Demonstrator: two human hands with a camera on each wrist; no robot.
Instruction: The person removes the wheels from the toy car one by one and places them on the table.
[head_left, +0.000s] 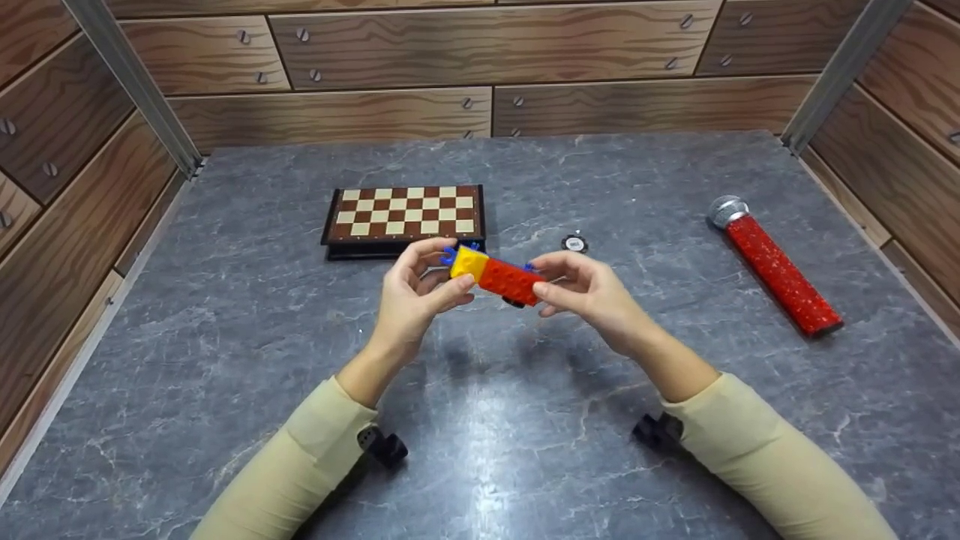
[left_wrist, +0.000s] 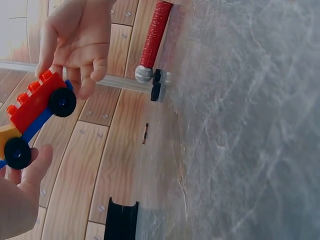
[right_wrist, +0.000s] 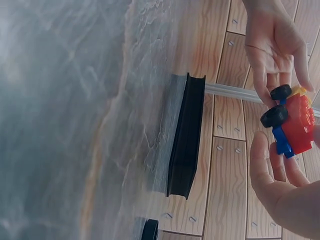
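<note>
- The left hand (head_left: pixel 411 300) pinches the yellow end of the toy car (head_left: pixel 496 276), thumb under it and fingers curled over the top.
- The right hand (head_left: pixel 589 294) pinches the red end of the same car between its thumb and fingertips.
- The car hangs in the air between both hands, above the middle of the table (head_left: pixel 480 420), and touches nothing else.
- The car is built of studded bricks: a yellow block at the left, a longer red block at the right, and blue parts beneath.
- The left wrist view shows two black wheels (left_wrist: pixel 62 102) on a blue base (left_wrist: pixel 37 123) under the red brick, with the right hand's fingers (left_wrist: pixel 88 79) curled just above the nearer wheel.
- The right wrist view shows the same wheels (right_wrist: pixel 274 116) side by side, with the left hand behind the car and the right thumb (right_wrist: pixel 263 165) beside it.
- Both forearms wear beige sleeves (head_left: pixel 300 465).
- A folded chessboard (head_left: pixel 405 217) lies flat on the table just beyond the left hand.
- A small round disc (head_left: pixel 574 243) lies on the table just beyond the right hand.
- A red microphone (head_left: pixel 776 266) with a silver head lies well apart at the right, its head pointing away from the person.
- Wood-pattern walls (head_left: pixel 480 67) enclose the table on three sides.
</note>
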